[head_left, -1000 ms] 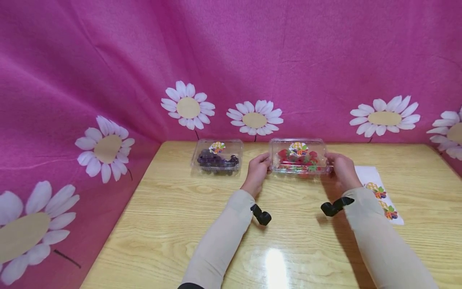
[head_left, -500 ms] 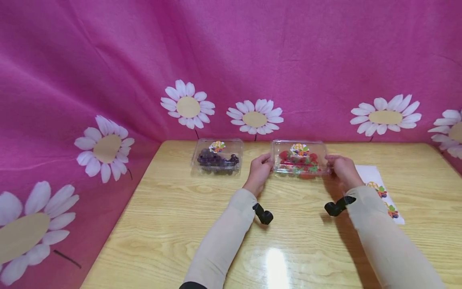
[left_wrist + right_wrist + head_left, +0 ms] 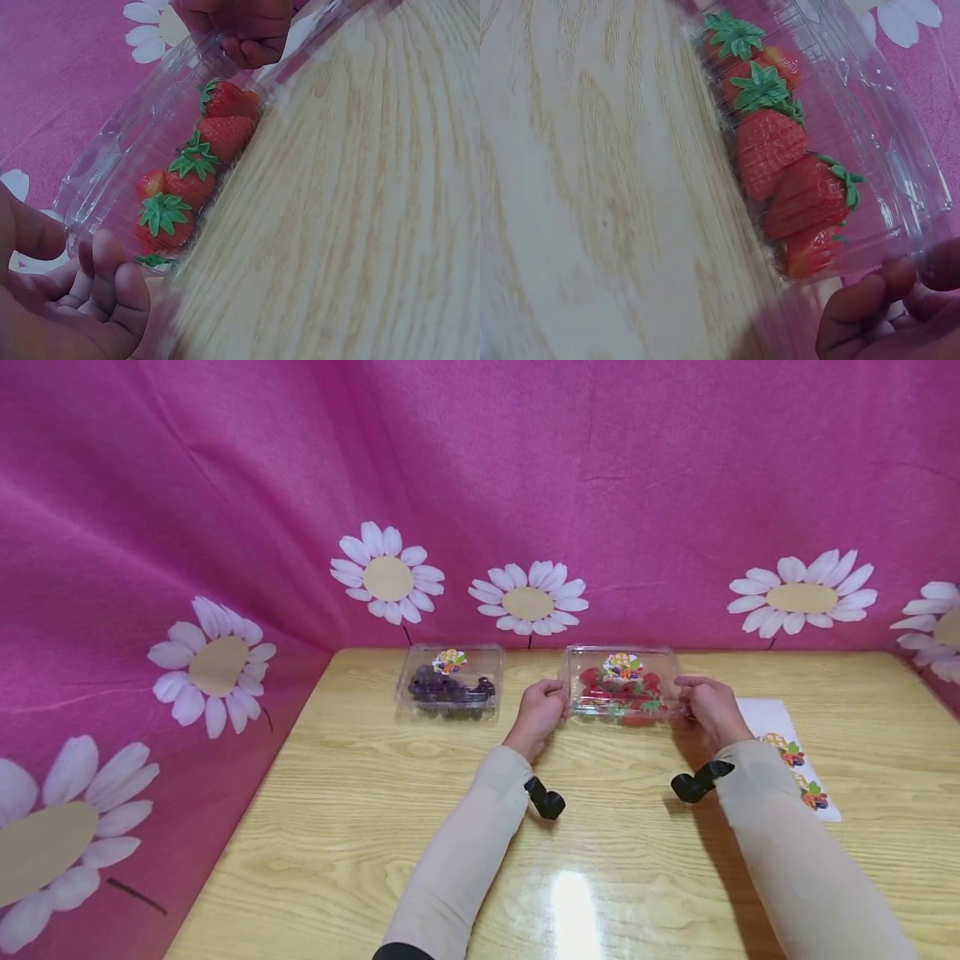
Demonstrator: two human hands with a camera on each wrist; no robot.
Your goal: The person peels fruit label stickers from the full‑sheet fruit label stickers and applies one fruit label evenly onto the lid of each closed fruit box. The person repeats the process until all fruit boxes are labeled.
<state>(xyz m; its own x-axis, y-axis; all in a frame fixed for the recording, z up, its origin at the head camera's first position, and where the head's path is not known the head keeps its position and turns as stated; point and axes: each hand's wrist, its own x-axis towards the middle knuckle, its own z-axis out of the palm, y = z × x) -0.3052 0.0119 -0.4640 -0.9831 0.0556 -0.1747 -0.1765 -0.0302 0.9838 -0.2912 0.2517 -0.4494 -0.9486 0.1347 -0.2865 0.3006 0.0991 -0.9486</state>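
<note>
A clear plastic clamshell box (image 3: 583, 660) holds several red strawberries (image 3: 229, 133) with green leaves. On its lid is a colourful fruit sticker (image 3: 622, 667). My left hand (image 3: 537, 717) pinches the box's left end between thumb and curled fingers. At the opposite end my right hand (image 3: 712, 708) grips the edge the same way, thumb on top. Both wrist views show the box's long front side close to the wooden tabletop (image 3: 337, 195); whether it touches the wood all along I cannot tell.
Left of my hands stands a second clear clamshell box (image 3: 486, 658) with dark grapes (image 3: 442, 689) and a similar sticker. A white sticker sheet (image 3: 767, 718) lies partly under my right forearm. Behind the table hangs a pink cloth (image 3: 645, 510) with daisies.
Both hands have shifted the strawberry box slightly to the right since one second ago. Over the last half second it has hardly moved. The grape box stays put.
</note>
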